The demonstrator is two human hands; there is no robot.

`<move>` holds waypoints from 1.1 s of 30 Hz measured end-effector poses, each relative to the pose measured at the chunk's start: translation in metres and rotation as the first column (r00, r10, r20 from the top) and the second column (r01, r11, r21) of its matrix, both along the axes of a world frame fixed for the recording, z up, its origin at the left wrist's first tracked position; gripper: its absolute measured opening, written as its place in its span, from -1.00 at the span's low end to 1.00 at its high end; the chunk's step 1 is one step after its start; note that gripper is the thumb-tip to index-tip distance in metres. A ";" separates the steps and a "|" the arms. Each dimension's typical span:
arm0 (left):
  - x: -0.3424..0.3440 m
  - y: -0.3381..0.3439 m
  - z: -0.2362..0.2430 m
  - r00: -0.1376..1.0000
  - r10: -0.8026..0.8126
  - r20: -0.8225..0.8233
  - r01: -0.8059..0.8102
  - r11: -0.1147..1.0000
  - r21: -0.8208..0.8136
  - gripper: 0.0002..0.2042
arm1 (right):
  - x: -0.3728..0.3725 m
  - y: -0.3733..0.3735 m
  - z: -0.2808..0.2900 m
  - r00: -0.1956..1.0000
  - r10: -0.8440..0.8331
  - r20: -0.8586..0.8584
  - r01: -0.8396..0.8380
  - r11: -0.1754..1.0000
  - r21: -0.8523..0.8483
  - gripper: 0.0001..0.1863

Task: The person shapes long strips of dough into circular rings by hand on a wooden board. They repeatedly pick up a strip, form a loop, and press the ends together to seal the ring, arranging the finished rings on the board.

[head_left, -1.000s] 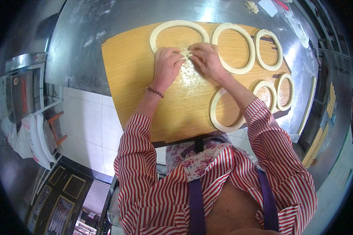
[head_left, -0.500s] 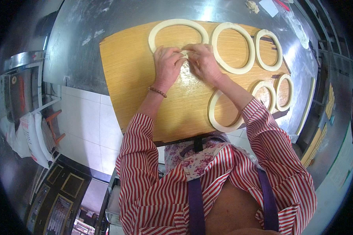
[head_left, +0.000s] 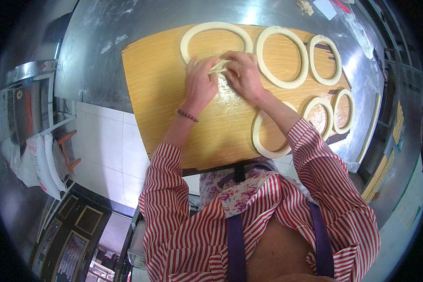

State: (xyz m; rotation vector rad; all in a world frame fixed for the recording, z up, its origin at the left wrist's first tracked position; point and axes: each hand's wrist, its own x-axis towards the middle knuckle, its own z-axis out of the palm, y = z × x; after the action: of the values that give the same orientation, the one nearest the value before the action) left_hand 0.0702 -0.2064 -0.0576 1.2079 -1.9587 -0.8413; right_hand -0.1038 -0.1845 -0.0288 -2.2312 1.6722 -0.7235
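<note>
My left hand (head_left: 199, 83) and my right hand (head_left: 245, 75) meet over a wooden board (head_left: 164, 94) and together pinch a pale strip of dough (head_left: 219, 66). The strip sits at the near side of a dough ring (head_left: 190, 37) lying at the board's far edge. A second large ring (head_left: 282, 56) lies just right of my right hand. Another ring (head_left: 263, 141) lies under my right forearm.
Three smaller dough rings (head_left: 325, 58) (head_left: 318, 115) (head_left: 344, 110) lie at the board's right end. A long dough strip (head_left: 372, 127) rests on the steel table (head_left: 94, 51) to the right. White sacks (head_left: 42, 160) stand on the floor at left.
Both hands have stayed together on the dough at the ring, with only small finger movements; the view has shifted slightly.
</note>
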 end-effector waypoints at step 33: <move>0.002 -0.070 -0.012 0.870 0.262 0.418 -0.285 0.959 -0.009 -0.52 | -0.063 -0.104 -0.006 0.904 -0.171 -0.393 0.296 0.911 0.286 -0.71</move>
State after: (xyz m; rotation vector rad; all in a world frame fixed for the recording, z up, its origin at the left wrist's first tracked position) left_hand 0.0724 -0.2764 -0.0698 1.7659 -2.0244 -0.5192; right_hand -0.1672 -0.2885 -0.0350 -2.0157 2.0806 -0.0457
